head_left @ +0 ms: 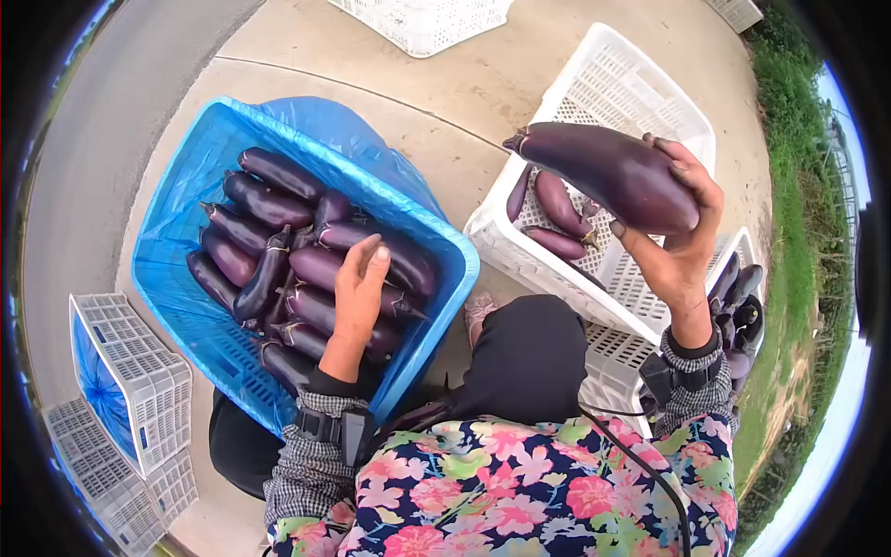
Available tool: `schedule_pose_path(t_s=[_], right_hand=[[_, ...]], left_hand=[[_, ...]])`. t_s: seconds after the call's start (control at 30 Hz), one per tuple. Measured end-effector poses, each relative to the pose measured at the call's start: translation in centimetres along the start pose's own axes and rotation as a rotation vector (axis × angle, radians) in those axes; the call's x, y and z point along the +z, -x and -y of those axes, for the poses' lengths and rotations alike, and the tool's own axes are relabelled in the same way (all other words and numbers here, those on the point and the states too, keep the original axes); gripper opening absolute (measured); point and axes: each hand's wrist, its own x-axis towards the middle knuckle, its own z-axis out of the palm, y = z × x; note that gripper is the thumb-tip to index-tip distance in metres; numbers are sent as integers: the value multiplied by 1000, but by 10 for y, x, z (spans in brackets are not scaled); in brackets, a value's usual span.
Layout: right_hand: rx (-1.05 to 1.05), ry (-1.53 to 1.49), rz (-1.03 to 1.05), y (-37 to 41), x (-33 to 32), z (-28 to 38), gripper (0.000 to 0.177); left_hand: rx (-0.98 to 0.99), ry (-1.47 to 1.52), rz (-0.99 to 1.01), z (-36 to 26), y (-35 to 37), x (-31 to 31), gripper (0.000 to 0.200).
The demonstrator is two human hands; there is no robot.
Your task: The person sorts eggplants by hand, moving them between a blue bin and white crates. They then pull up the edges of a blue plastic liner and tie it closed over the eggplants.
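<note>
Held a large eggplant (608, 176) up over the white crate (650, 84), right hand (682, 251) fingers clamped round it. Laid left hand (357, 292), fingers straight and unclenched, on the eggplants (269, 204) heaped in the blue crate (186, 195). Judged early going: only a few lying in the white, most in the blue.

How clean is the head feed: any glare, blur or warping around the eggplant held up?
Head view: strong fisheye, black corners, bowed crate edges; soft daylight, faint shadows; mild sheen on the raised eggplant in the right hand; left hand and blue crate sharp, no blur.
</note>
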Motion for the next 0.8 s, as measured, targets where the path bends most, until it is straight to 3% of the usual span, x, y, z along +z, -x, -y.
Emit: schedule_pose_path(t_s=[0.07, 0.1, 0.17, 0.2, 0.23, 0.37, 0.43, 0.47, 0.53, 0.63, 0.7, 0.8], right_hand=[[-313, 78, 31, -11, 8, 6, 73], [-489, 14, 57, -16, 32, 53, 68], [-367, -55, 554, -20, 57, 97, 62], [-334, -24, 798, -23, 68, 112, 57], [-371, -55, 813, -22, 80, 117, 57], [45, -95, 794, -33, 118, 113, 47], [225, -193, 864, -38, 143, 117, 45], [221, -181, 871, -42, 152, 120, 45], [-31, -107, 898, -47, 165, 124, 43], [74, -141, 922, -50, 177, 119, 42], [181, -111, 942, -51, 179, 109, 42], [328, -75, 989, -58, 184, 101, 43]], left_hand=[[-129, 592, 258, -55, 7, 39, 70], [-123, 999, 395, -62, 34, 39, 67], [-38, 1366, 530, -95, 49, 35, 57], [-44, 1305, 405, -87, 52, 30, 50], [-35, 1246, 301, -72, 50, 20, 44], [-42, 1416, 153, -33, 73, -27, 37], [-12, 1406, 66, -26, 84, -43, 44], [-6, 1203, -76, -20, 84, -52, 49], [-46, 938, -241, 1, 81, -80, 57], [-206, 930, -351, 26, 66, -133, 61], [-207, 998, -405, 35, 43, -151, 51], [-189, 995, -341, 37, -1, -152, 53]])
